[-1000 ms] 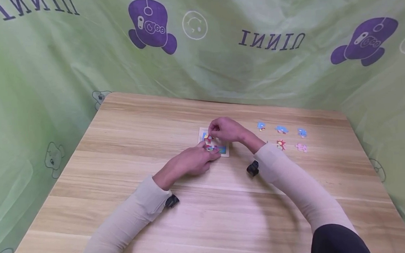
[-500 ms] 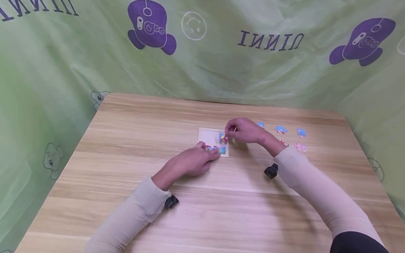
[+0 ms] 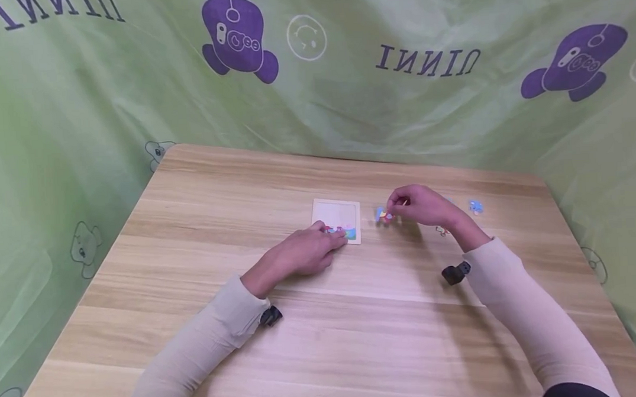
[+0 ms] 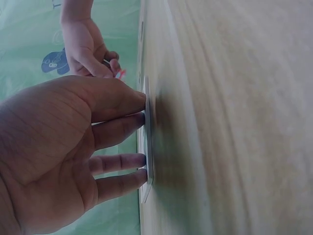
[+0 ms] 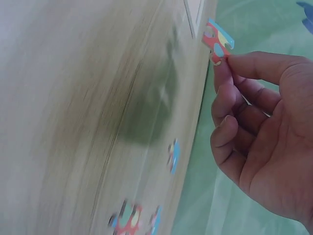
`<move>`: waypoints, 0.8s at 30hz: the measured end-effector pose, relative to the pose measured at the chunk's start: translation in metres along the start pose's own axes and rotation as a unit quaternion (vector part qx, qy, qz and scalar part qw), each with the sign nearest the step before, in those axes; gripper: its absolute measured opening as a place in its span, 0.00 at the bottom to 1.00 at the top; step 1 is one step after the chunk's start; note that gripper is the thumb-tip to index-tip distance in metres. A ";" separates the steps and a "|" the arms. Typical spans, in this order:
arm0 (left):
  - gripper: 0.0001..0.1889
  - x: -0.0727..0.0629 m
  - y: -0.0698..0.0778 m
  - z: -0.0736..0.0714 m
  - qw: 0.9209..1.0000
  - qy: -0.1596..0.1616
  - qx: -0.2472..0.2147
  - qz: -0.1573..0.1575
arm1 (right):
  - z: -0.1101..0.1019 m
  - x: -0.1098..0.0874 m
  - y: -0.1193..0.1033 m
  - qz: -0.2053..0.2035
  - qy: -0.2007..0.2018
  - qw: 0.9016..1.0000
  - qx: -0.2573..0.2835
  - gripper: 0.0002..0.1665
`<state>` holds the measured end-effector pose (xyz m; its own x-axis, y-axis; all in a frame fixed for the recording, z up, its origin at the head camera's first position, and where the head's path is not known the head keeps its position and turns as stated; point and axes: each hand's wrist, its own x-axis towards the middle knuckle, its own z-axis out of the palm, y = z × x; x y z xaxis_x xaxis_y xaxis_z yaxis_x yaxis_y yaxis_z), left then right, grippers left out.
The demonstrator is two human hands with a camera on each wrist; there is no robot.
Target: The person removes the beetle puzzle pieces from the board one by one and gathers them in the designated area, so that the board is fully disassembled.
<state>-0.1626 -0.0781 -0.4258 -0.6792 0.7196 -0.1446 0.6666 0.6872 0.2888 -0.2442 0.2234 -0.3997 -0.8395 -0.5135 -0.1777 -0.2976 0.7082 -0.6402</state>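
My right hand pinches a jigsaw piece between thumb and index finger, above the table to the right of the puzzle tray. The piece is red, blue and yellow. The square pale puzzle tray lies flat, with colourful fitted pieces along its near side and bare board beyond them. Fingers extended, my left hand rests on the tray's near edge and covers part of that row. In the left wrist view its fingertips touch the tray's thin edge.
Loose jigsaw pieces lie to the right of the tray: a blue one at the far side and a red one nearer, partly hidden by my right arm in the head view. A green printed curtain hangs behind the wooden table.
My right hand has lifted the jigsaw piece from over the tray and carried it right, off the tray. More bare board shows. My left hand has stayed in place.
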 end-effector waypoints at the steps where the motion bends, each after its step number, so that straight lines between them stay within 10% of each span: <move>1: 0.23 0.000 0.000 0.000 1.000 0.003 0.000 -0.002 | -0.002 -0.003 0.002 0.002 0.000 1.000 -0.001 0.07; 24: 0.24 -0.001 -0.005 0.004 1.000 0.009 -0.012 0.003 | -0.016 -0.031 0.037 0.065 -0.007 0.998 -0.023 0.07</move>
<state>-0.1635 -0.0819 -0.4307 -0.6809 0.7215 -0.1258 0.6633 0.6803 0.3117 -0.2367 0.2731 -0.4065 -0.8662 -0.4223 -0.2673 -0.2078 0.7907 -0.5758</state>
